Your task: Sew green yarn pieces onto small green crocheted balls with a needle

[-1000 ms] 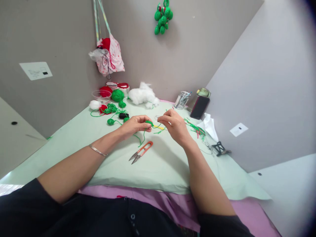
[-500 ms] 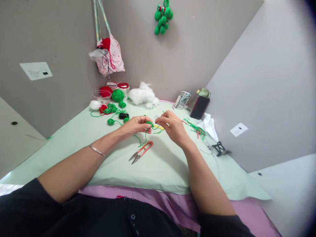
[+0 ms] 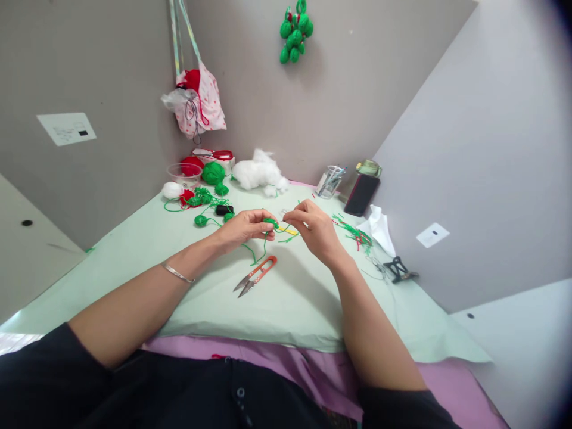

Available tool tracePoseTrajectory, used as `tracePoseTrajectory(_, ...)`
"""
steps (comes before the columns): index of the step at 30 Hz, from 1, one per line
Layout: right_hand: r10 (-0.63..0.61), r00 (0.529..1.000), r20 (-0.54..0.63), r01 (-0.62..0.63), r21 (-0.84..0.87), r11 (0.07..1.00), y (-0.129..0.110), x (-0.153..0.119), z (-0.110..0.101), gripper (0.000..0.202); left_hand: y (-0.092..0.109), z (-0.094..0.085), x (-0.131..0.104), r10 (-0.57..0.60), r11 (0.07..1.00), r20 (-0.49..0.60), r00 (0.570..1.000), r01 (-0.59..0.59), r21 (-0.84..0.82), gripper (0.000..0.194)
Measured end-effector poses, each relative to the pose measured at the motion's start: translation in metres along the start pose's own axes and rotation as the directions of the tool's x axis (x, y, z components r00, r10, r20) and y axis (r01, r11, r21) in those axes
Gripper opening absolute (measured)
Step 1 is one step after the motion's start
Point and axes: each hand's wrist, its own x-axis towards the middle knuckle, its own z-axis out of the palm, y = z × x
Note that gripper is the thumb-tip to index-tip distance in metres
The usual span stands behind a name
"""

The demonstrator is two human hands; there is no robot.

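My left hand point(image 3: 248, 226) is closed in a pinch around a small green crocheted piece point(image 3: 270, 223). Just right of it, the fingers of my right hand point(image 3: 310, 223) are pressed together on a thin, silvery needle-like tool point(image 3: 280, 222) that points at the piece; its exact kind is too small to make out. A strand of green yarn point(image 3: 264, 247) hangs from the piece onto the table. Beneath the hands lies a slim yellow stick point(image 3: 286, 230). Nearer to me, a pair of thread snips point(image 3: 256, 276) with an orange handle rests on the cloth.
Back left are a green yarn ball point(image 3: 213, 173), a clear plastic tub point(image 3: 184, 173) and a black spool point(image 3: 224, 210). White stuffing point(image 3: 259, 171) sits at the wall. To the right are a glass point(image 3: 330, 182), a phone point(image 3: 361, 195), green yarn scraps point(image 3: 355, 231) and a black stand point(image 3: 399, 270).
My right hand has shifted very slightly right, a little farther from the green piece. My left hand keeps its place.
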Motion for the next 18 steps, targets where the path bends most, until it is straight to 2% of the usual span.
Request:
tracePoseTrajectory(9, 0.007, 1.0, 0.015, -0.006, -0.03, 1.0, 0.002, -0.0007, -0.0035, 0.019, 0.0044, 0.0021, -0.0017, -0.013, 1.0, -0.025, 1.0, 0.013, 0.023, 0.026)
tracePoseTrajectory(18, 0.002, 1.0, 0.029, -0.003, 0.039, 0.999, -0.0016, -0.0006, -0.0007, 0.019, -0.0006, -0.0016, 0.0004, 0.004, 1.0, 0.007, 1.0, -0.004, 0.007, 0.027)
